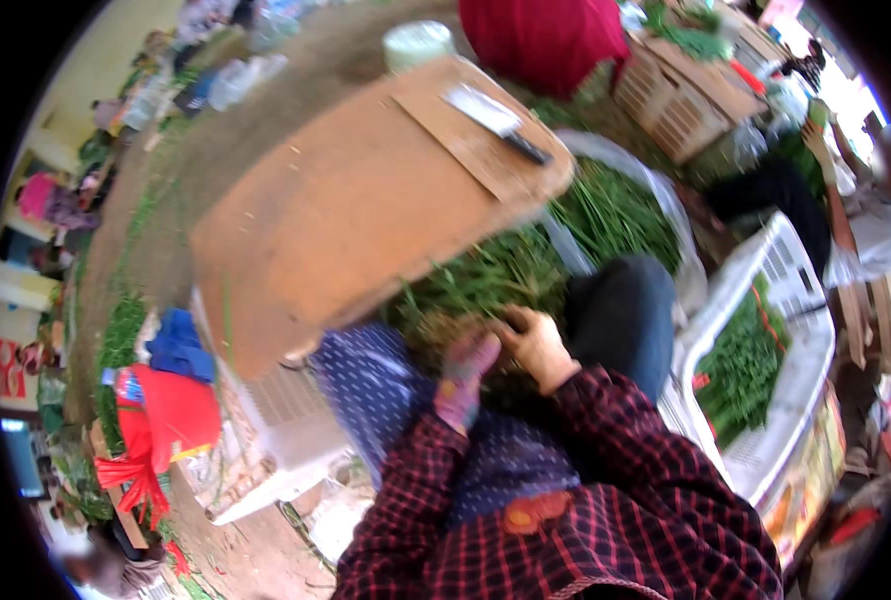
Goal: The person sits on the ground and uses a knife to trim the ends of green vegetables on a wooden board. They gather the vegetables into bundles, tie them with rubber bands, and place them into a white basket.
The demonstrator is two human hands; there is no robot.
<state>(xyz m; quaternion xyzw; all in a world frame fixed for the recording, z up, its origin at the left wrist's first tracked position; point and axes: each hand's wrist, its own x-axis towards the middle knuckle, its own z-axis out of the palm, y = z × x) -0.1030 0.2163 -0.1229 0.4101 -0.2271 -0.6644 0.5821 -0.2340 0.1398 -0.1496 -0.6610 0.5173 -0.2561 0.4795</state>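
Close together over my lap, my hands meet at the near edge of a heap of long green leafy stems (pixel 490 274). My left hand (pixel 466 371), in a stained pinkish glove, points its fingers up beside a brownish, straw-like part of the heap. Bare and curled, my right hand (pixel 537 346) brings its thumb and fingers against the left fingertips. Blur hides whether any stems are pinched between them. A blue patterned cloth (pixel 374 375) covers my left leg, and my dark-trousered right knee (pixel 625 322) rises beside the heap.
A wooden board (pixel 325 217) ahead bears a cleaver (pixel 490 116) on a thin sheet (pixel 423 120). Right of me stands a white plastic crate (pixel 805 337) with bundled greens (pixel 749 367). Red plastic bags (pixel 167 412) lie left. A person (pixel 858 202) sits at far right.
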